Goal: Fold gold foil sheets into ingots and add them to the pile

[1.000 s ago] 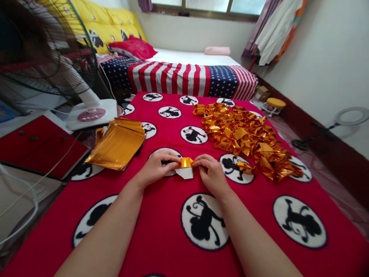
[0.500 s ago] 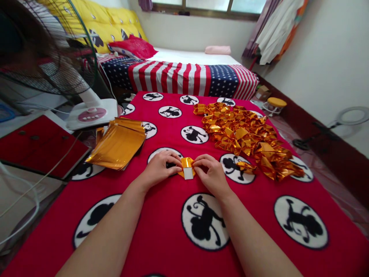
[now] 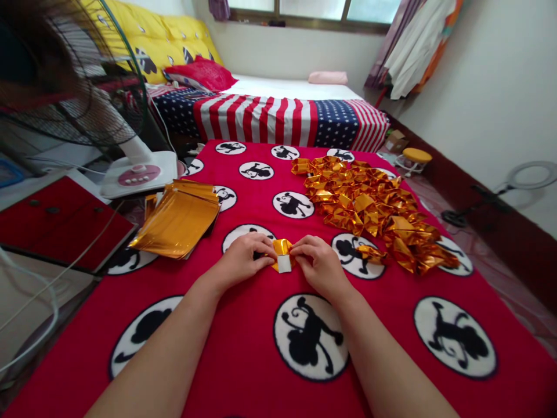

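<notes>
Between my hands, low over the red cloth (image 3: 243, 337), is a small folded piece of gold foil paper (image 3: 282, 247) with a white patch on its near side. My left hand (image 3: 247, 258) pinches its left edge between thumb and fingers. On the opposite edge, the thumb and fingers of my right hand (image 3: 318, 264) are closed in the same way. A stack of flat gold foil sheets (image 3: 176, 223) lies to the left. Off to the right spreads a heap of folded gold foil pieces (image 3: 363, 200), with one small piece (image 3: 372, 254) at its near side.
An electric fan (image 3: 134, 165) stands left of the cloth, beside a red-fronted cabinet (image 3: 61, 209). Behind is a bed (image 3: 270, 119) with a stars-and-stripes cover. A yellow stool (image 3: 416, 155) and a ring light on a stand (image 3: 531, 174) are on the right.
My fingers have shifted very slightly on the foil piece, which stays in the same place. The stack and the heap look unchanged.
</notes>
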A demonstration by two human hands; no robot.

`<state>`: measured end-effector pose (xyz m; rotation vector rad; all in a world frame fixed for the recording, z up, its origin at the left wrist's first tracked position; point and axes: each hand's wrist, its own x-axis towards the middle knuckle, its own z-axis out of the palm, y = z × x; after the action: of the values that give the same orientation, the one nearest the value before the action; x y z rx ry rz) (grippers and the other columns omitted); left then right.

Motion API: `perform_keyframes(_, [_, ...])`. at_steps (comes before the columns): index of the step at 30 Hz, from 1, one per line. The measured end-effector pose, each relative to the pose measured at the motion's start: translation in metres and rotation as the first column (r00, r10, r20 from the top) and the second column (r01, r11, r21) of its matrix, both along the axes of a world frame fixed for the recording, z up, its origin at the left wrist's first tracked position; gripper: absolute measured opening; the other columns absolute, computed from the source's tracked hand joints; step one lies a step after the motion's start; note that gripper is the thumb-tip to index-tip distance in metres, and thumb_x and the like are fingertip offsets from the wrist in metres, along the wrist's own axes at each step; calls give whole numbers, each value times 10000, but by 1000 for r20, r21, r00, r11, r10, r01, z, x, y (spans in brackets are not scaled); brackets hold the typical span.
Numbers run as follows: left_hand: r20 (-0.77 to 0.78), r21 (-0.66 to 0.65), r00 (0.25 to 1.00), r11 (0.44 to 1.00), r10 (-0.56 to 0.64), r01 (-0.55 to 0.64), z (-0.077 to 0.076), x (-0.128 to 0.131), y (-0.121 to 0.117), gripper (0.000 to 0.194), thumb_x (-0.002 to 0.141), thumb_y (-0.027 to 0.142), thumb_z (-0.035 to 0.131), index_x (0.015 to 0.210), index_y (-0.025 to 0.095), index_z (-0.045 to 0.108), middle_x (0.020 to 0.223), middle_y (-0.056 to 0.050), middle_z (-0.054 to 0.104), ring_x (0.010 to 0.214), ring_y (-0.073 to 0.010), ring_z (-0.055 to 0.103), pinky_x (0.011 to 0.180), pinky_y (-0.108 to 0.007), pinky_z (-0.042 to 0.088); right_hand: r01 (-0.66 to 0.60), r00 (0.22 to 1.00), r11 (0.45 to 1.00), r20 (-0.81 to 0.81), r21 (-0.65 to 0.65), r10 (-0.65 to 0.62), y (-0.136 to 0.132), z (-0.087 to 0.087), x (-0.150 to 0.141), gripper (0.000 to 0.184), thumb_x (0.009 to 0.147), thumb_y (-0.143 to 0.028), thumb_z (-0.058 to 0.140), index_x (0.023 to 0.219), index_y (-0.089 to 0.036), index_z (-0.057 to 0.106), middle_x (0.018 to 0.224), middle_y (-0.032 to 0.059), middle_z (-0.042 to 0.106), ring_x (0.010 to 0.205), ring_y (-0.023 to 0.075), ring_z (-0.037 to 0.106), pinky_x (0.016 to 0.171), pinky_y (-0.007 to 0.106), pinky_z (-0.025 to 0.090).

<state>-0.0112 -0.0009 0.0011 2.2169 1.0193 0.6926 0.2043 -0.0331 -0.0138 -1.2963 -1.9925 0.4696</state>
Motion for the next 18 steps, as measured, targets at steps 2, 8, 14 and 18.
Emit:
perform_keyframes(2, [-73,-25,996,999,-48,46,7,-2,-1,190,714,169,766,888,244,790,960,-36,714,920,-186,629,854,-307,478,-25,998,1000,53,-18,25,-1,4,2,276,813,-29,595,870,-244,758,960,22,707,902,186,616,832,335,490])
perform_keyframes(8, [-159,41,984,995,-79,87,9,-3,-2,218,709,183,772,915,255,791,973,-36,702,937,-201,613,857,-320,473,-80,989,996,124,-37,84,-3,9,7,262,810,-56,643,908,-254,784,1000,29,710,927,194,612,849,339,490])
perform_keyframes(14, [-124,152,987,980,-106,124,1,-5,-4,194,773,148,684,926,233,768,993,-44,693,930,-184,609,853,-316,478,-80,996,995,43,-55,82,-1,3,10,280,783,-42,678,930,-255,784,1018,23,700,945,186,613,865,329,491])
perform_keyframes(18, [-149,238,986,965,-73,107,-1,-3,-8,193,786,134,640,912,234,747,986,-41,686,939,-188,605,843,-323,483,-82,997,994,-23,-75,80,0,0,10,267,750,-56,724,914,-258,783,1012,21,687,945,179,619,865,317,495])
